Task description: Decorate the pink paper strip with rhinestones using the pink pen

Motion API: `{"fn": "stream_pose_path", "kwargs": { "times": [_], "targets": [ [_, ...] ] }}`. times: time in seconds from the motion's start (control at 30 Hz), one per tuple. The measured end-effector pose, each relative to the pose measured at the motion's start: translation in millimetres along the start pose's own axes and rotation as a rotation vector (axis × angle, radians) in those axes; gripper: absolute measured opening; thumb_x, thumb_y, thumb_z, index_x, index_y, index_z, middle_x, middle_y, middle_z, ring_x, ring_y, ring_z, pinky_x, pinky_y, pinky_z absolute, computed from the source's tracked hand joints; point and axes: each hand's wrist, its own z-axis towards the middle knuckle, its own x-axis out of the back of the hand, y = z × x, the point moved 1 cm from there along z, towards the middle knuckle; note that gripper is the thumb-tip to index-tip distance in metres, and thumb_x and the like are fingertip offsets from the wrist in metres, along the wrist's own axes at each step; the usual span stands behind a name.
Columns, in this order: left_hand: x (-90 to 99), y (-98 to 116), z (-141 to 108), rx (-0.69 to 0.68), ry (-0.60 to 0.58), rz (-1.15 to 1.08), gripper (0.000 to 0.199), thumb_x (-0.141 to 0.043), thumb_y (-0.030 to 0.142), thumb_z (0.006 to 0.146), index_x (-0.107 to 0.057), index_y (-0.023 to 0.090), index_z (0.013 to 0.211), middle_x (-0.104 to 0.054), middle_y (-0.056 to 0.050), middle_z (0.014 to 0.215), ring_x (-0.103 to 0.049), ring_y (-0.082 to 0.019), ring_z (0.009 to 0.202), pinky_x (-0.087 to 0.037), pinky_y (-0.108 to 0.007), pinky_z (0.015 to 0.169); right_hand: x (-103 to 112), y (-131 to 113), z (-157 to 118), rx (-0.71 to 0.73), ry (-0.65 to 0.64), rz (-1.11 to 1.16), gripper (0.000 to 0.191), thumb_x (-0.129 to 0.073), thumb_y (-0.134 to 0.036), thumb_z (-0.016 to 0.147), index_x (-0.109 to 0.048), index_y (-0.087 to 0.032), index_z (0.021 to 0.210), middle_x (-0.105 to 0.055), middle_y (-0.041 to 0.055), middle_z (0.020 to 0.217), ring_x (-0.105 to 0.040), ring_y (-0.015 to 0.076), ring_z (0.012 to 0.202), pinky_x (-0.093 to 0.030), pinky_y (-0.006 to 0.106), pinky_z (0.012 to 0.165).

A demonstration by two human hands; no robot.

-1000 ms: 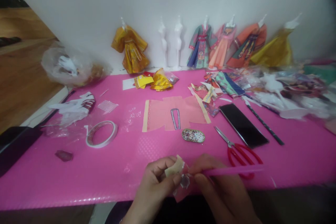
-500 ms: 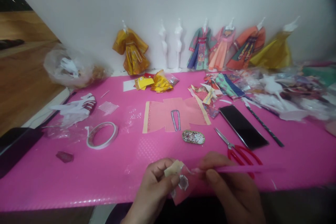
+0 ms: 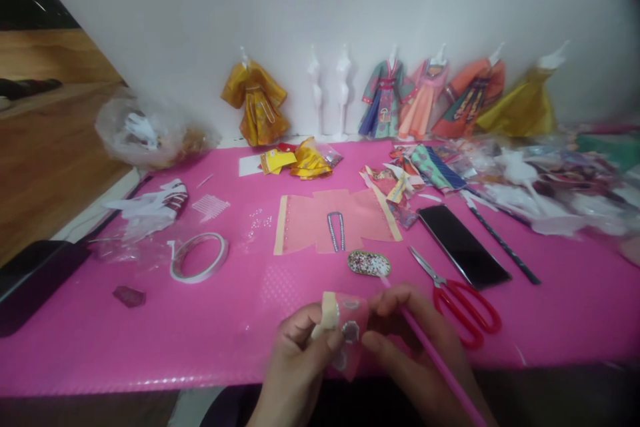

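Observation:
My left hand point(image 3: 303, 353) pinches a small pink fabric piece point(image 3: 356, 310) with a cream band and grey-white motifs. Between the fingers of my right hand point(image 3: 417, 340) lies a slim pink stick point(image 3: 440, 363). Its tip points away from me, near the front right edge of a small oval dish point(image 3: 369, 263) of tiny white and dark bits. My right thumb and a finger also come close to the fabric's right edge; whether they touch it I cannot tell. Beyond the dish, a flat pink garment piece point(image 3: 300, 217) carries a dark loop trim point(image 3: 336, 232) lined with small pale beads.
Red-handled scissors point(image 3: 463, 307) and a black phone point(image 3: 463, 243) lie to the right. A tape roll point(image 3: 220, 260) and a dark reddish lump point(image 3: 129, 295) are on the left. Dressed mini mannequins point(image 3: 257, 103) stand along the wall. Plastic bags and cloth scraps point(image 3: 440, 167) sit at the back right.
The pink stick has swung from lying sideways to pointing forward at the dish. My right hand has turned with it. The fabric in my left hand has tilted more upright.

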Motion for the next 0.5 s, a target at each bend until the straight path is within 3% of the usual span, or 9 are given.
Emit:
{"fn": "stream_pose_path", "kwargs": {
  "times": [0.23,0.5],
  "targets": [
    [-0.1,0.8,-5.3,0.008,-0.137,0.03,0.017,-0.08,0.03,0.07,-0.071,0.017,0.075,-0.066,-0.002,0.074,-0.058,-0.016,0.072,-0.047,-0.025,0.068,6.5,1.4,5.2,0.027,0.031,0.067,0.021,-0.07,-0.019,0.08,-0.05,-0.024,0.083,-0.064,-0.0025,0.08,-0.065,0.0132,0.072,-0.055,0.022,0.063],
    [-6.3,3.2,-1.0,0.063,-0.09,0.084,0.016,-0.076,0.032,0.075,-0.073,0.017,0.081,-0.068,-0.003,0.076,-0.059,-0.015,0.073,-0.044,-0.026,0.072,9.3,1.8,2.9,0.033,-0.019,0.044,0.019,-0.07,-0.019,0.08,-0.051,-0.023,0.082,-0.059,-0.0051,0.07,-0.057,0.0097,0.062,-0.048,0.018,0.056]
  ]
}}
